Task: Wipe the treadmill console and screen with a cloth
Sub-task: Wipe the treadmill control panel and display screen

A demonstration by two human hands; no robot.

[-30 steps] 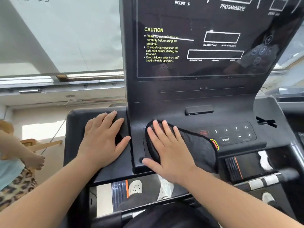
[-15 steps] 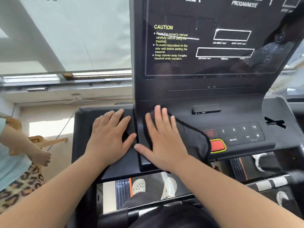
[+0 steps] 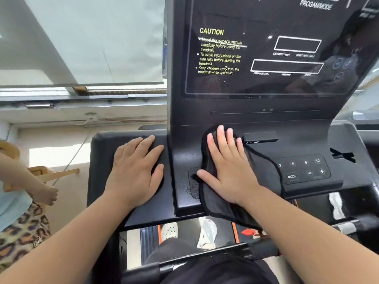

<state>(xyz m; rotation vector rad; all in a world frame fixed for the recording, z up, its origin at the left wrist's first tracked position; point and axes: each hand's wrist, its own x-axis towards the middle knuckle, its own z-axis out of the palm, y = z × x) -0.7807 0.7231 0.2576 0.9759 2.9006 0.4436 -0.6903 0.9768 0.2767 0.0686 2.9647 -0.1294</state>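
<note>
1. The fingers (image 3: 222, 140) of the right hand (image 3: 229, 171) lie flat and spread, pressing down on a black cloth (image 3: 260, 171) rather than clenching it; the thumb reaches left past the cloth's edge onto bare plastic.
2. The fingers of the left hand (image 3: 135, 173) are likewise released and flat, resting palm-down on the console's left wing (image 3: 102, 160) with nothing under them.
3. The cloth is spread over the middle of the treadmill console (image 3: 184, 140), just below the upright panel, and its lower end hangs over the console's front edge.
4. Right of the cloth sits a keypad (image 3: 305, 169) with 3, 6, 9, 12, MODE, minus and plus keys; the cloth's edge is touching its left side.
5. Above stands the dark screen (image 3: 276, 48) with yellow CAUTION text.
6. At far left, another person's arm (image 3: 41, 189) is in view.
</note>
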